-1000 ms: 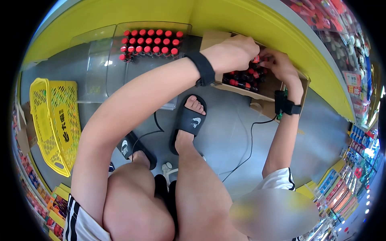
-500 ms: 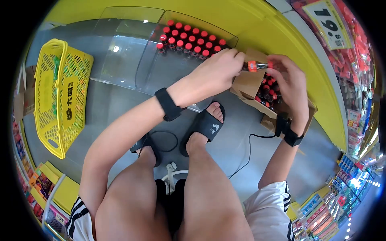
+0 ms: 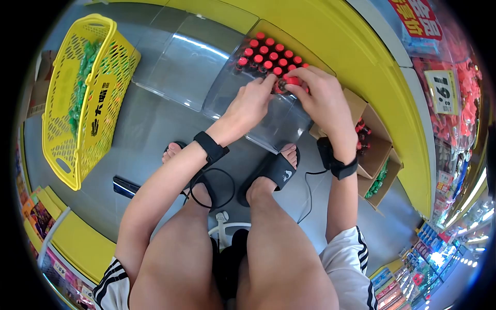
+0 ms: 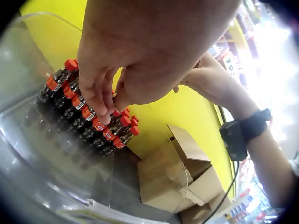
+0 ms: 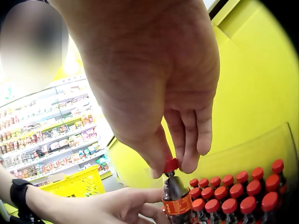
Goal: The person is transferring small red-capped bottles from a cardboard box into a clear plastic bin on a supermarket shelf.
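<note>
My right hand (image 3: 323, 98) pinches the red cap of a small cola bottle (image 5: 178, 204) between thumb and fingers. My left hand (image 3: 248, 106) has its bent fingers at the lower part of that same bottle, from the left side; much of this grip is hidden behind the hand in the left wrist view. Just beyond both hands stand rows of upright cola bottles (image 3: 268, 65) with red caps, inside a clear plastic bin (image 3: 279, 124). The held bottle is at the front of these rows.
To the right, an open cardboard box (image 3: 380, 137) holds more cola bottles (image 3: 362, 135), with green packets (image 3: 378, 181) in a box beside it. A yellow basket (image 3: 106, 111) with green packets stands at left. Cables lie near my sandalled feet.
Both hands have moved left from the cardboard box to the clear bin, bringing the cola bottle along. The head view has shifted too, so the bin appears further right.
</note>
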A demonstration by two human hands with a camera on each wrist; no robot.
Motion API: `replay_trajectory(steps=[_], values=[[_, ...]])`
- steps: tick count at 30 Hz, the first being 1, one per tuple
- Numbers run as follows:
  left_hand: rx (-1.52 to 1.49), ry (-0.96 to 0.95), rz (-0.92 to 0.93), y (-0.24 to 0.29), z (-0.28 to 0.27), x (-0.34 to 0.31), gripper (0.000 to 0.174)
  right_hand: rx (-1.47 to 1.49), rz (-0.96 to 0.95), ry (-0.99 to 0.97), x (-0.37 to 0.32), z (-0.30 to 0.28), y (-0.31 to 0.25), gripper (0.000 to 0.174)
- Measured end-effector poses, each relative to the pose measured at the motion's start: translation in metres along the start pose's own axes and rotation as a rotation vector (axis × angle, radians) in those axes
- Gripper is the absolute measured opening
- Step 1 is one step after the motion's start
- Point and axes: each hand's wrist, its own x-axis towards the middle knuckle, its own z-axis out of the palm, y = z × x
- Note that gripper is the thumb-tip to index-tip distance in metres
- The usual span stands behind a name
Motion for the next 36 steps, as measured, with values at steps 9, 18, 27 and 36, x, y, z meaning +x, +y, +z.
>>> replay_trajectory(steps=[9, 18, 27, 36], values=[[0.026, -0.057, -0.174, -0.036, 0.005, 0.013, 0.034, -0.057, -0.005, -0.002, 0.026, 0.055, 0.002, 0.015], [0.183, -0.090, -0.231, -0.055, 0.012, 0.011, 0.040, -0.127, -0.027, 0.045, 0.037, 0.086, 0.008, 0.012], [0.131, -0.148, -0.230, -0.059, 0.003, 0.013, 0.035, -0.202, 0.004, -0.020, 0.054, 0.099, 0.003, 0.017], [0.127, -0.170, -0.193, -0.075, 0.006, 0.023, 0.036, -0.230, 0.020, -0.019, 0.057, 0.102, 0.002, 0.020]])
